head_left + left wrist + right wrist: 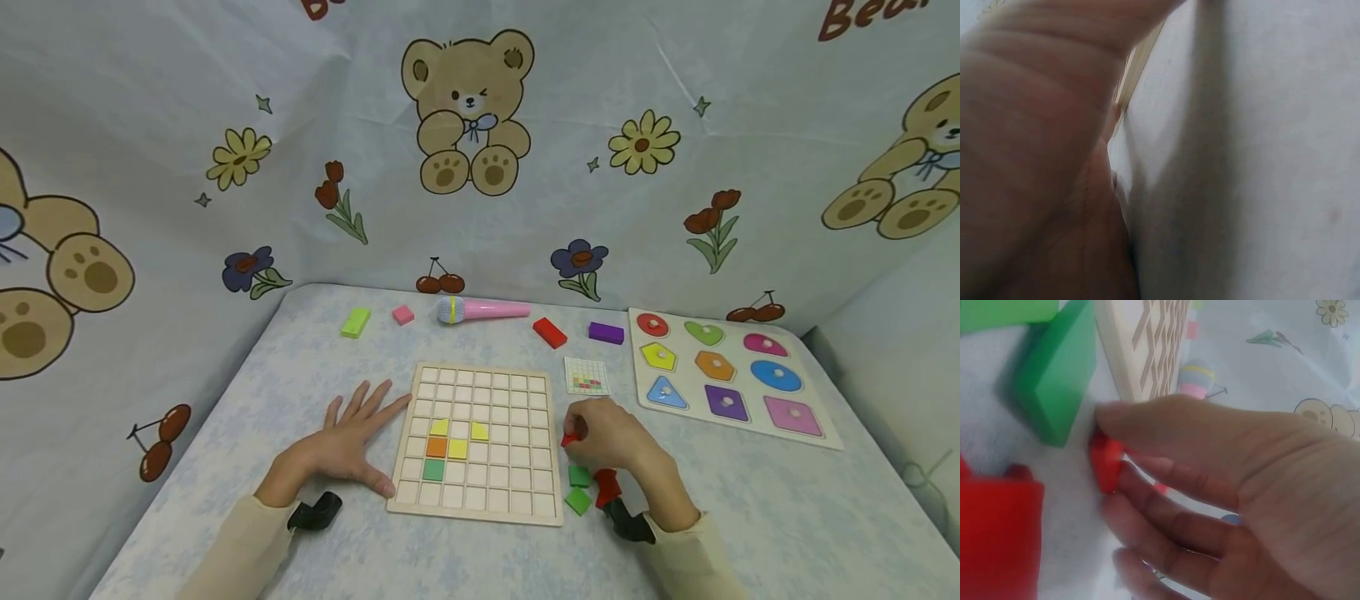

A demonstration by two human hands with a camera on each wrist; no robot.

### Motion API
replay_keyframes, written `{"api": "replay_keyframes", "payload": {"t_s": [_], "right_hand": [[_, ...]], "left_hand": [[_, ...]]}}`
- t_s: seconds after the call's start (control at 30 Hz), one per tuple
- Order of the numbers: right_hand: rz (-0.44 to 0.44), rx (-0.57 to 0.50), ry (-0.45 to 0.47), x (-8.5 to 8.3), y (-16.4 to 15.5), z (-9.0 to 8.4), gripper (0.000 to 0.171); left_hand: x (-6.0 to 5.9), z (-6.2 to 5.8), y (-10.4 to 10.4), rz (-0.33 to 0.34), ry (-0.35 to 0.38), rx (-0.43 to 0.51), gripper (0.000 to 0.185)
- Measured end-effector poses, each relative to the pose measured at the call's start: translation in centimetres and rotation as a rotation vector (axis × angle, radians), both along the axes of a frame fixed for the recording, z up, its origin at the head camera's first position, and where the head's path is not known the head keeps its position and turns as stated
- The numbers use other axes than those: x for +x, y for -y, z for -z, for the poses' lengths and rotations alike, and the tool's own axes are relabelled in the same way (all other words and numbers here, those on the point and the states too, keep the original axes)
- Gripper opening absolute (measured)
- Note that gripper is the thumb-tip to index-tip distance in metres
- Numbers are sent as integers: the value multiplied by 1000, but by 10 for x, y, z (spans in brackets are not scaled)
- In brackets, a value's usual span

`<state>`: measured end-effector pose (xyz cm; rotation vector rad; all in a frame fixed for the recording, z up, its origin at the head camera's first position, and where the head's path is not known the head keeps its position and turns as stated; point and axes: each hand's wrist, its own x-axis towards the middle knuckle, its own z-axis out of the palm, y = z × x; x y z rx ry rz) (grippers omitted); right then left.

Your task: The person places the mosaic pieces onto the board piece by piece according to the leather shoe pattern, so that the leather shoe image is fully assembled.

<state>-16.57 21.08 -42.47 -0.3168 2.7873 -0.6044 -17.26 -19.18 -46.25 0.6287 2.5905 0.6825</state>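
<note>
A wooden grid board (480, 515) lies flat in the middle of the table. Several tiles sit in its left cells: yellow tiles (457, 449), an orange tile (436, 447) and a green tile (432, 470). My left hand (337, 446), fingers spread, rests at the board's left edge with thumb and index finger touching it. Just right of the board, my right hand (615, 435) pinches a small red tile (1105, 459) between thumb and fingers. Loose green tiles (577, 501) and red tiles (606, 483) lie below that hand.
A small pattern card (587, 377) lies beyond my right hand. Along the back are a light green block (356, 323), pink block (402, 315), toy microphone (495, 310), red block (550, 332) and purple block (606, 333). A shape puzzle (697, 417) occupies the right.
</note>
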Motion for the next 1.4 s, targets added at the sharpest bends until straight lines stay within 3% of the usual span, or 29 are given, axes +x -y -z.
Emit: {"api": "replay_keyframes", "payload": {"t_s": [0.3, 0.5, 0.67, 1.0, 1.4], "right_hand": [[-32, -76, -80, 5, 27, -2, 18], [-179, -123, -142, 12, 54, -7, 17], [-283, -76, -174, 19, 79, -10, 12], [-397, -46, -184, 21, 124, -7, 15], [-410, -5, -175, 27, 137, 2, 13]], "left_hand": [[4, 3, 5, -3, -11, -6, 132], [4, 3, 5, -1, -12, 14, 131], [2, 3, 1, 6, -2, 47, 132], [2, 0, 0, 5, -12, 26, 131], [-1, 7, 5, 22, -37, 67, 131]]}}
